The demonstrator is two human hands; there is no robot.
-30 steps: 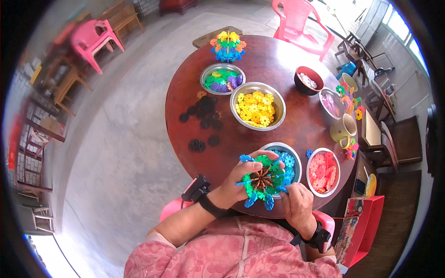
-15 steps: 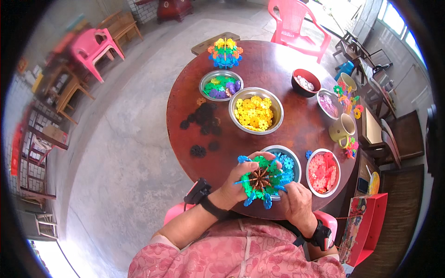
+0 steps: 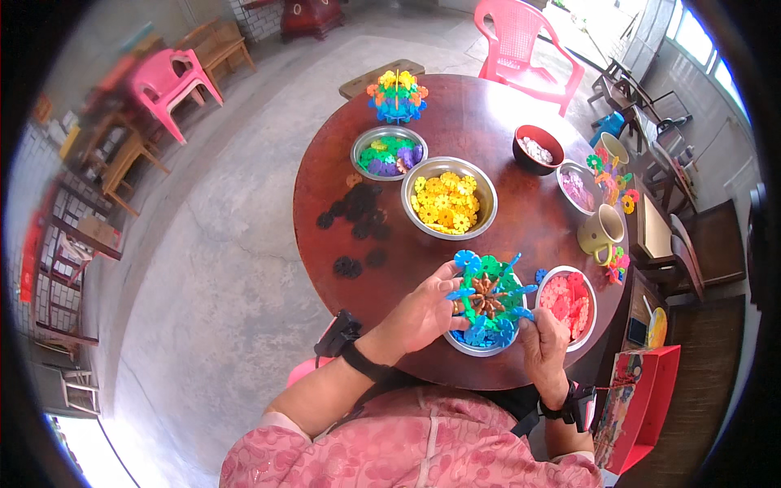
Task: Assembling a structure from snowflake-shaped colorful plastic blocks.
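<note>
An assembly of interlocking plastic flower discs [image 3: 487,294] hangs over the metal bowl of blue discs [image 3: 486,350]. It has a brown middle, a green ring and several blue discs sticking out around it. My left hand [image 3: 423,315] grips it from the left, thumb and fingers closed on its edge. On the right side, my right hand [image 3: 545,348] pinches a blue disc [image 3: 523,313] at the assembly's rim between thumb and finger. The assembly covers much of the bowl beneath. Just right stands a bowl of pink discs [image 3: 568,301].
On the round table [image 3: 333,244] are a bowl of yellow discs [image 3: 444,203], a bowl of green and purple discs [image 3: 390,153], loose black discs [image 3: 358,203], a finished-looking colourful disc model [image 3: 396,98], a dark bowl of white discs [image 3: 537,150] and a yellow mug [image 3: 600,232].
Both hands have moved the assembly right and slightly up, over the blue discs' bowl. It has turned, and my left hand's fingers have shifted from its top to its left edge.
</note>
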